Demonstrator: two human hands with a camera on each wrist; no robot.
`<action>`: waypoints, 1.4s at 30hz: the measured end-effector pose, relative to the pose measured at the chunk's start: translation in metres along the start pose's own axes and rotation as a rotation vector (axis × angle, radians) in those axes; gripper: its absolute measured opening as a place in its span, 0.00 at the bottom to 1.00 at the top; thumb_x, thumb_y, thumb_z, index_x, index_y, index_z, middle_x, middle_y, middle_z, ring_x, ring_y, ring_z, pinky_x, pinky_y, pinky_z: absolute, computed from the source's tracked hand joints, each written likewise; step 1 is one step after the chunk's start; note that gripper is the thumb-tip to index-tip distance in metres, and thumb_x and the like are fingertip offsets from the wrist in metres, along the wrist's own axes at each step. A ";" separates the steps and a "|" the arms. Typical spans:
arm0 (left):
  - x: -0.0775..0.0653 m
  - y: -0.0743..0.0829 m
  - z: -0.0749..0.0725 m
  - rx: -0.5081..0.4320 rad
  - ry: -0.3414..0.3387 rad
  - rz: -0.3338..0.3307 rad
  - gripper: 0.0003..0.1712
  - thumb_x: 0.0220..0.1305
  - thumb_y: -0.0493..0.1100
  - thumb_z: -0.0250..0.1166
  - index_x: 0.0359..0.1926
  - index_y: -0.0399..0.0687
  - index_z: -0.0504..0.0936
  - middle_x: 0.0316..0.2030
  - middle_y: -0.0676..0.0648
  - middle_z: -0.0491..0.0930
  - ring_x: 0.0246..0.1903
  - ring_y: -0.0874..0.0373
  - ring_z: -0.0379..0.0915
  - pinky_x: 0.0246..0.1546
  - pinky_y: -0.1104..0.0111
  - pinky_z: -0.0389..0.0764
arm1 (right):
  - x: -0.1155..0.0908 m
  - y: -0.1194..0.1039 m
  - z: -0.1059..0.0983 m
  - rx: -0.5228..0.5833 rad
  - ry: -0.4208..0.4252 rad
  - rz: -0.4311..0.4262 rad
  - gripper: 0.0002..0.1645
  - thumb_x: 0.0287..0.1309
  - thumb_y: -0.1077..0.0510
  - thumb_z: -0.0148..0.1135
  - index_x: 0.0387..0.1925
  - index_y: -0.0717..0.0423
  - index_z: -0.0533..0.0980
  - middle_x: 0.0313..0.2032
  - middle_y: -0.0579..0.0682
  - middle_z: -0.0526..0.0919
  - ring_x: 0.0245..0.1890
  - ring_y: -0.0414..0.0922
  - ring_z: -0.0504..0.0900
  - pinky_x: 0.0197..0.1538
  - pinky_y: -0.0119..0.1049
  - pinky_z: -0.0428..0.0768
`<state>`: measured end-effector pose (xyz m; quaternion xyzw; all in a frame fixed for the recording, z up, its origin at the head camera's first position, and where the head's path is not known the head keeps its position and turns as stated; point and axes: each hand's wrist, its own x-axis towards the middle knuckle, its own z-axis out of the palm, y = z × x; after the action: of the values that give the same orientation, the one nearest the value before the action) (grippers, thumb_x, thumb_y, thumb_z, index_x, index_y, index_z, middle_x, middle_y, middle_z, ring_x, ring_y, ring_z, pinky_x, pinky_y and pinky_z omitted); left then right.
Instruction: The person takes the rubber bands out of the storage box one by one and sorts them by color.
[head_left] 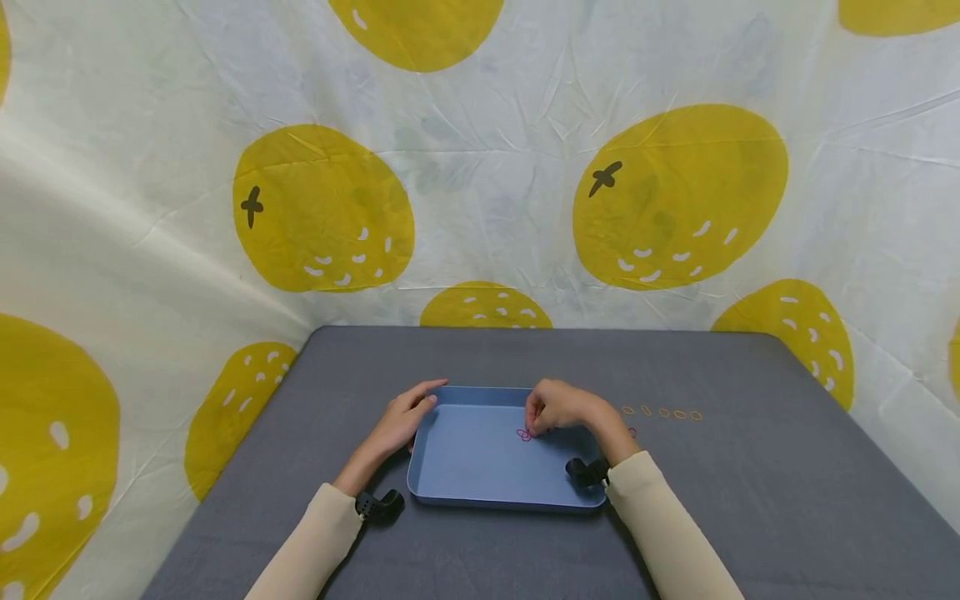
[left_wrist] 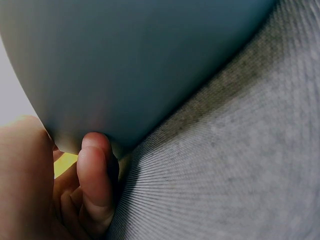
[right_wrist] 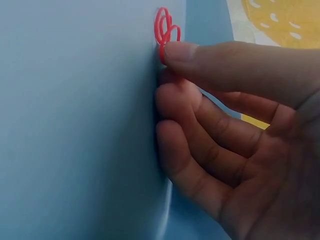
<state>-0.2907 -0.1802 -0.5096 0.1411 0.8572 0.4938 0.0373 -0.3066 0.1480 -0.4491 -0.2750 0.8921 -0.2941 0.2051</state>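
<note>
A shallow blue tray [head_left: 480,458] lies on the grey table. At its far left corner my left hand [head_left: 401,423] grips the edge, thumb at the rim, with other fingers against the outer wall [left_wrist: 125,65] in the left wrist view. Over the tray's right half, my right hand [head_left: 558,407] pinches pinkish-red rubber bands [head_left: 523,435] between thumb and fingertips, close to the tray floor. The right wrist view shows their thin overlapping loops [right_wrist: 161,25] beyond the thumb tip; the remaining fingers curl beside them. Part of the bands is hidden behind the thumb.
Several orange rubber bands [head_left: 663,412] lie in a row on the table, right of the tray. A pinkish-red band [head_left: 633,432] shows partly beside the right wrist. Behind the table hangs a white cloth [head_left: 487,208] with yellow fruit prints.
</note>
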 end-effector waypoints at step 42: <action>0.000 0.000 0.000 -0.016 -0.002 -0.016 0.22 0.82 0.51 0.51 0.71 0.72 0.74 0.44 0.36 0.84 0.07 0.54 0.66 0.11 0.58 0.77 | -0.018 -0.018 -0.023 0.047 0.078 -0.090 0.04 0.60 0.67 0.69 0.31 0.59 0.86 0.28 0.49 0.88 0.27 0.40 0.82 0.35 0.39 0.85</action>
<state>-0.2906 -0.1805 -0.5100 0.1345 0.8543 0.5002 0.0430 -0.2980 0.1567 -0.4174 -0.2984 0.8789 -0.3344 0.1631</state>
